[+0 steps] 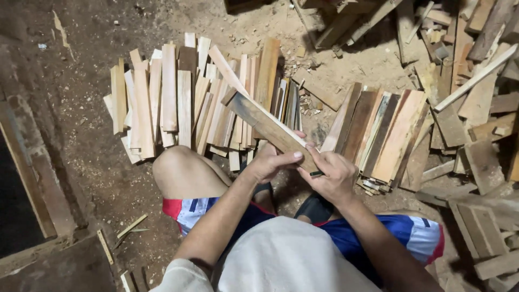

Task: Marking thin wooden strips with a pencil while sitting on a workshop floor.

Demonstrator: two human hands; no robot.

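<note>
I see both hands closed on one wooden slat (268,126), a long flat board with a dark weathered face and a pale edge. The slat runs diagonally, its near end in the hands and its far end lying over the left stack of slats (186,97). My left hand (270,161) wraps the near end from the left, thumb laid along the top face. My right hand (333,174) grips the same end from the right, fingers curled around the edge, touching the left hand. Taking the held slat as reference: the left stack lies behind and to the left of it, pale strips set side by side on the dirt floor (92,162). A second stack (381,132), mixed dark and reddish boards, lies just to the right of it. A loose heap of offcuts (465,65) sits well to the right and beyond. Below the slat I see a bare knee (181,170) and blue, white and red shorts (416,232). A dark framed panel (21,178) lies far to the left.
</note>
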